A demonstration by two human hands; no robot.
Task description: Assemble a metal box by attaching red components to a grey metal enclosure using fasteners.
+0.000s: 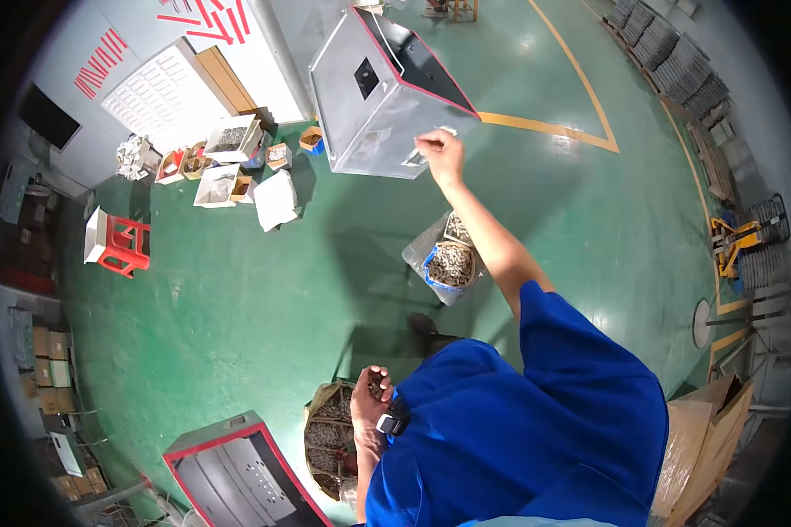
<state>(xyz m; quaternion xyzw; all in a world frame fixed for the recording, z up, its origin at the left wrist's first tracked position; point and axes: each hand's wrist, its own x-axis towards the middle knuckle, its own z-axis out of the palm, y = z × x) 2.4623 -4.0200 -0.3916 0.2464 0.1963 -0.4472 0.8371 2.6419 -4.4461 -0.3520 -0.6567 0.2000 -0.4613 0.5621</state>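
Note:
My right hand (444,155) reaches out to the lower right side of a grey metal cabinet (369,132) with a red-edged opening. Its fingers are pinched together close to a pale fitting (412,159) on the cabinet wall; whatever is between them is too small to make out. Near my body, my left hand (368,406) is cupped, with small dark parts (375,384) in its curled fingers. Below that hand stands a round divided container (330,434) filled with small metal parts. Under my right forearm are open boxes of small metal pieces (451,264) on a stand.
Another grey cabinet with red edging (242,474) is at the lower left. A red stool (125,246) and several boxes of parts (228,140) stand on the green floor at left. Cardboard (703,439) leans at lower right; a yellow pallet truck (736,239) is farther right.

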